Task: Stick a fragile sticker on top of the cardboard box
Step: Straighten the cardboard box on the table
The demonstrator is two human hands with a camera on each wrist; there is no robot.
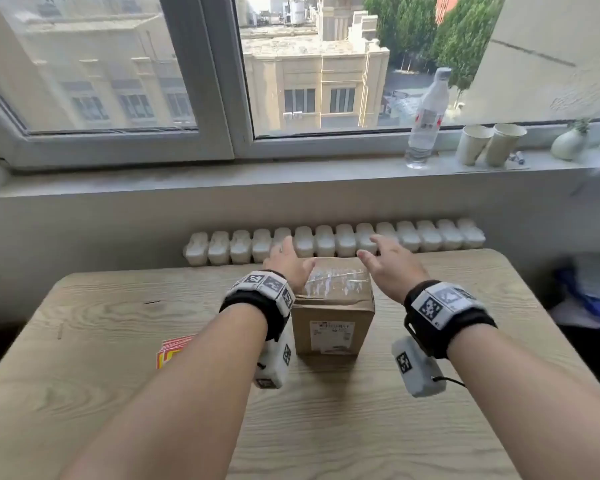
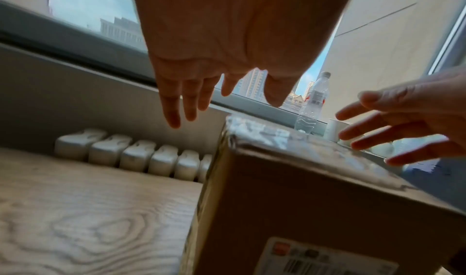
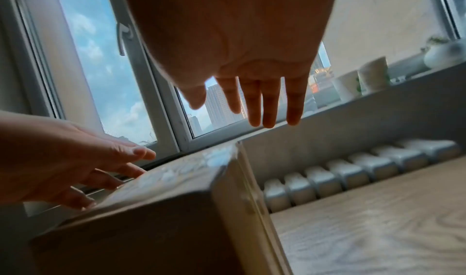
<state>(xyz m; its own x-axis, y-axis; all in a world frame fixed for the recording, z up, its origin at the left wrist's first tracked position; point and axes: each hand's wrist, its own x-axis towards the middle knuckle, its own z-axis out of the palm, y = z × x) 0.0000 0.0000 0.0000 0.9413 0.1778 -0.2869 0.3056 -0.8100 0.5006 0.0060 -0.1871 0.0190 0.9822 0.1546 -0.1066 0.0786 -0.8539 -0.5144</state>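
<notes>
Head view: the cardboard box (image 1: 332,306) stands upright near the table's (image 1: 101,341) far edge, its top glossy with clear tape; the left hand (image 1: 288,265) and right hand (image 1: 392,268) hover at its upper far corners, fingers spread, holding nothing. Red-and-yellow stickers (image 1: 174,351), probably the fragile labels, lie toward the table's left edge, partly hidden by the forearm. Left wrist view: straight fingers (image 2: 174,108) hang just clear of the box's left top edge. Right wrist view: the same on the right. The box looks stiff and light; its side walls offer steadier purchase than the slick taped top.
</notes>
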